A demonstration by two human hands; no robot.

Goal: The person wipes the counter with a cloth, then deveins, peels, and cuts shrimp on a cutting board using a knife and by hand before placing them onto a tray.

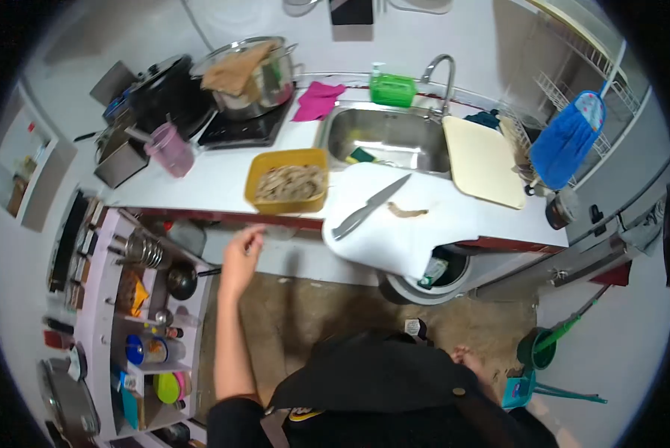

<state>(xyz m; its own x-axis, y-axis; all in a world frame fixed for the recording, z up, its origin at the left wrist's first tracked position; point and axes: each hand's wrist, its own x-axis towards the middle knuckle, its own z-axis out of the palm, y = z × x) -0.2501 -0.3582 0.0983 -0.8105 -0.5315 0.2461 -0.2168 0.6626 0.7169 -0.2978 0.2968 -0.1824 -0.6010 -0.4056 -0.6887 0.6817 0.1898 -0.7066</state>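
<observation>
My left hand point(244, 257) is held in front of the counter edge, below a yellow tub point(254, 175). Its fingers are curled in, and I see nothing in them. Low on the right, near my body, my right hand point(467, 357) has its fingers bent together; part of it is hard to make out. The tub is full of greyish-beige pieces point(294, 183) that look like shrimp. A knife point(372, 207) lies slantwise on a white cutting board point(379, 254), beside one small brownish shrimp-like piece point(407, 212). The board reaches past the counter edge.
Behind the board is a steel sink point(389, 134) with a sponge point(361, 155). A cream board point(484, 160) lies right of it. A large pot point(256, 93) stands on the stove point(247, 128). Below the board sits a bin point(454, 282); shelves point(103, 328) stand left.
</observation>
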